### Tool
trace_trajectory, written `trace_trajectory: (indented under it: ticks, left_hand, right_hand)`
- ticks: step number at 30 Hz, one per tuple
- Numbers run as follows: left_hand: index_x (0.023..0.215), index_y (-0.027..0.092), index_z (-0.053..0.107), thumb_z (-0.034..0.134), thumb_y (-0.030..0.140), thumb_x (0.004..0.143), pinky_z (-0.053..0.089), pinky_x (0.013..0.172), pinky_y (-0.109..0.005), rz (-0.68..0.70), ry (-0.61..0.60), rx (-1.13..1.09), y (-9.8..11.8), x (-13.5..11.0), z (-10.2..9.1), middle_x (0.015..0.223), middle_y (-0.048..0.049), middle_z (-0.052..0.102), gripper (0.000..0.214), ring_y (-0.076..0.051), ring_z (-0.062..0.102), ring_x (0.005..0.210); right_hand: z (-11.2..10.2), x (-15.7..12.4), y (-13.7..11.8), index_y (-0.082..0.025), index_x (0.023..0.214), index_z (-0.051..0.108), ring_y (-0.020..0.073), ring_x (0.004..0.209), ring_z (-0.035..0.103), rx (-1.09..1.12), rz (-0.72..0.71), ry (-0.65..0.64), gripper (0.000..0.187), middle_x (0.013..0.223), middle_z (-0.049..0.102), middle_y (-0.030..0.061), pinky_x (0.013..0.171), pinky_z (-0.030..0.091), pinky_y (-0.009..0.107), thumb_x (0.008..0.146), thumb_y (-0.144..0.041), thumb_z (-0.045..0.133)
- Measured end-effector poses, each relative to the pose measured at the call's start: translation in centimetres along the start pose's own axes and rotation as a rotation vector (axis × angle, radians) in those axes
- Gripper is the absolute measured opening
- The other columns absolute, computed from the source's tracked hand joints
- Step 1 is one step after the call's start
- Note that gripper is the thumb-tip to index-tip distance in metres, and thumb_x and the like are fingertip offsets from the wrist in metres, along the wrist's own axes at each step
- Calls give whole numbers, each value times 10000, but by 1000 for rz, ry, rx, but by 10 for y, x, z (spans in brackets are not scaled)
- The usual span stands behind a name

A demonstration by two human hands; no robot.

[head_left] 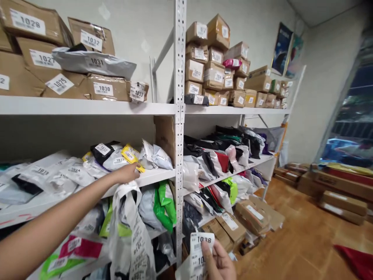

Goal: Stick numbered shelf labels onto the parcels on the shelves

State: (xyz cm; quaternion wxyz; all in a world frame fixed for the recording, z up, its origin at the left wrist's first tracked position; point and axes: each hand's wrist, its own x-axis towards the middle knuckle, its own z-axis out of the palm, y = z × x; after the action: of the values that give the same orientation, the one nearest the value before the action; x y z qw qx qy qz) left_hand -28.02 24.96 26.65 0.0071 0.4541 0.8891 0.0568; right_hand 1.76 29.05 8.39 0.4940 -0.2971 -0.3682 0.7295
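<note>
My left hand [128, 173] reaches out to the middle shelf [151, 177] and rests its fingers on a yellow mailer [131, 154] among white and black poly bags. A white plastic bag [132, 233] printed with numbers hangs below that hand; whether the hand holds it is hidden. My right hand [219, 261] is low at the bottom edge, pinching a strip of white number labels [199, 249]; the top one reads 1038.
White metal shelving runs along the wall. The top shelf carries numbered cardboard boxes [96, 39] and a grey mailer [93, 62]. Lower shelves are crammed with soft parcels [221, 159]. Flat cartons [344, 198] lie on the wooden floor at right.
</note>
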Motion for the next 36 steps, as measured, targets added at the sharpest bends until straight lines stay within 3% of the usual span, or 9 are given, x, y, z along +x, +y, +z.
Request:
trace_trajectory:
  ticks: [4,7,12,14,18,22,24,28,36]
  left_hand:
    - [1259,82,452,540,267,684,455,761,-354,52,31,158,-7,66,-25,1079,-222,658,611,-337,620,970]
    - [1292,155,455,507,298,732,452,710,-367,149,37,316,-9,99,-35,1068,-209,669,580,-352,633,942]
    - [889,251,688,372,279,826,386,609,-297,333,8,464,-10,132,-51,895,-94,716,324,-271,651,818]
    - [881,274,693,362,315,852,354,580,-281,375,14,458,-8,142,-54,861,-64,719,334,-245,646,780]
    - [908,297,687,373,368,878,353,604,-277,432,1,405,-4,156,-47,909,-45,725,324,-233,643,825]
    - [1076,237,594,489,415,802,376,604,-285,280,33,309,-4,158,-39,955,-85,702,343,-255,636,831]
    - [954,201,603,495,386,764,353,555,-283,200,33,328,-8,153,-40,868,-85,691,287,-241,623,732]
    - [734,235,587,536,293,652,313,506,-256,246,-148,272,-22,143,-47,682,2,643,112,-176,555,588]
    - [1153,287,543,568,289,639,309,492,-227,333,-213,113,-29,140,-53,617,46,569,515,-164,543,577]
  right_hand:
    - [46,53,13,-168,803,678,222,671,672,8,-85,-86,398,731,726,66,625,537,294,606,-498,784]
    - [92,97,27,-174,826,676,205,731,665,9,-83,-227,347,786,727,59,693,519,290,665,-471,754]
    - [167,160,55,-176,866,691,195,781,658,59,33,-500,364,816,725,47,668,487,257,650,-459,766]
    - [183,176,62,-185,871,700,220,867,657,79,86,-535,370,927,723,59,653,486,251,627,-451,782]
    - [188,191,63,-189,829,710,243,967,636,106,70,-489,333,1114,678,65,687,498,265,616,-432,792]
    - [180,194,52,-201,954,705,239,932,646,152,90,-493,407,1002,711,69,778,501,320,632,-437,783]
    - [178,193,49,-204,877,722,246,992,628,143,82,-515,345,1088,686,75,807,494,318,622,-426,791]
    - [184,186,50,-203,754,732,253,1070,598,62,72,-622,235,1246,609,76,863,468,328,635,-397,788]
    - [202,182,53,-233,721,726,299,1261,466,159,6,-659,190,1326,556,56,1026,359,440,655,-404,776]
